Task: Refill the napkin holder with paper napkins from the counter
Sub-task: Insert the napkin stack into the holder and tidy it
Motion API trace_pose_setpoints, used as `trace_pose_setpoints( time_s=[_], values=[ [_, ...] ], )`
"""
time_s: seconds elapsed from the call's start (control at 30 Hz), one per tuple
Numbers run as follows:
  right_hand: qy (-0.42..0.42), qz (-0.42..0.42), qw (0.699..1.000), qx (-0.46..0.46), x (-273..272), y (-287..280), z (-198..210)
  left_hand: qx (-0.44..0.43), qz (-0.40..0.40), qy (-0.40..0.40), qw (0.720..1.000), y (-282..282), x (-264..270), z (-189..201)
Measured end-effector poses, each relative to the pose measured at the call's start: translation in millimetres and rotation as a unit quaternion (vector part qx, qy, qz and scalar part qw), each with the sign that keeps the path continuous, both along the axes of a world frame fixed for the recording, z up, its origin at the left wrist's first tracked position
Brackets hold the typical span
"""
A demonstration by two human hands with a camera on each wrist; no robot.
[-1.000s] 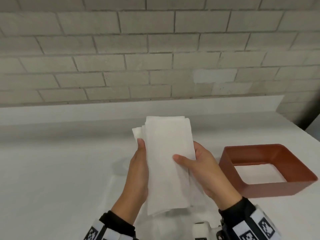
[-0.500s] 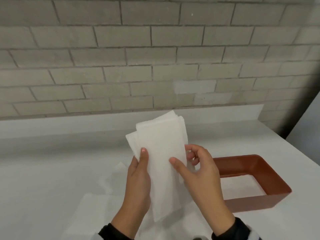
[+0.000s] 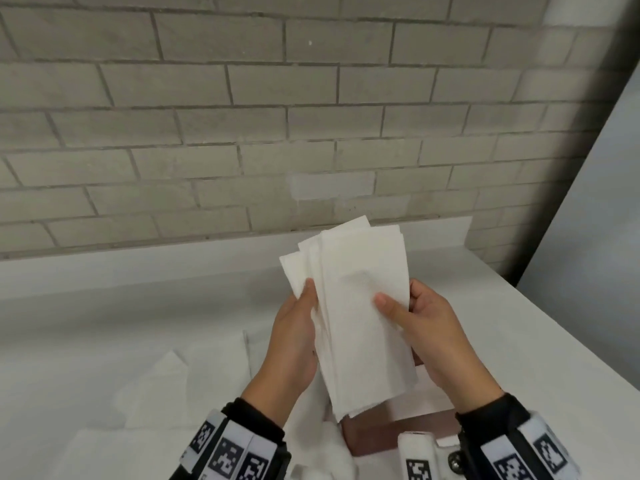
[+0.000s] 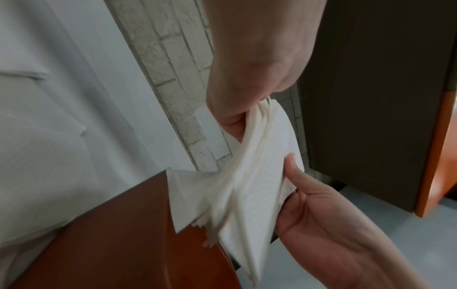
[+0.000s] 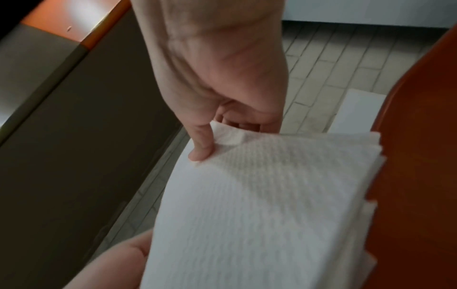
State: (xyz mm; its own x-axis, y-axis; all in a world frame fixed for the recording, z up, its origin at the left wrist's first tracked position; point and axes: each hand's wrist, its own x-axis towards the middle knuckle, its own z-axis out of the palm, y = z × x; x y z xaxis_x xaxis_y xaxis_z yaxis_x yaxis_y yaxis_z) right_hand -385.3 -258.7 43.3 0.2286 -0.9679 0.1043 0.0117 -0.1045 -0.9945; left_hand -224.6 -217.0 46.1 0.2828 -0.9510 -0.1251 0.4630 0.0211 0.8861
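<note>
A fanned stack of white paper napkins (image 3: pixel 360 306) is held upright in front of me, above the counter. My left hand (image 3: pixel 304 306) grips its left edge, thumb on the front. My right hand (image 3: pixel 412 306) pinches the right edge, thumb across the front sheet. The reddish-brown napkin holder (image 3: pixel 381 434) lies directly below, mostly hidden by the stack and my right wrist. In the left wrist view the napkins (image 4: pixel 259 176) hang over the holder's wall (image 4: pixel 123 234). In the right wrist view the stack (image 5: pixel 259 215) sits beside the holder's rim (image 5: pixel 420 176).
Several loose white napkins (image 3: pixel 156 393) lie spread on the white counter (image 3: pixel 104 323) to the left of my hands. A grey brick wall (image 3: pixel 277 133) backs the counter. The counter's right edge (image 3: pixel 554 323) drops off beyond the holder.
The hands and stack have shifted right, from beside the holder to above it. The sheets have fanned out at the top left. Both hands kept their hold.
</note>
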Motion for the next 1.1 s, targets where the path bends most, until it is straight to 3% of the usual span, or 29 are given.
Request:
trace_pose_setpoints(
  time_s=[0.17, 0.5, 0.73, 0.9, 1.1],
  values=[
    [0.023, 0.016, 1.000, 0.014, -28.3, -16.0, -8.1, -0.020, -0.031, -0.027, 0.999, -17.6, -23.3, 0.4],
    [-0.015, -0.069, 0.997, 0.023, -51.5, -19.0, -30.9, -0.020, -0.031, -0.121, 0.992, -29.4, -56.6, -18.0],
    [-0.011, -0.103, 0.995, -0.014, -62.7, -18.9, -36.9, -0.030, -0.042, -0.062, 0.997, -27.8, -71.7, -24.8],
    [-0.027, -0.154, 0.985, -0.076, -62.6, -16.2, -40.2, -0.012, -0.004, -0.073, 0.997, -29.5, -77.2, -29.6],
    [-0.088, -0.166, 0.982, -0.026, -62.7, -19.2, -35.2, 0.012, 0.010, -0.017, 1.000, -44.6, -62.2, -25.9]
  ],
)
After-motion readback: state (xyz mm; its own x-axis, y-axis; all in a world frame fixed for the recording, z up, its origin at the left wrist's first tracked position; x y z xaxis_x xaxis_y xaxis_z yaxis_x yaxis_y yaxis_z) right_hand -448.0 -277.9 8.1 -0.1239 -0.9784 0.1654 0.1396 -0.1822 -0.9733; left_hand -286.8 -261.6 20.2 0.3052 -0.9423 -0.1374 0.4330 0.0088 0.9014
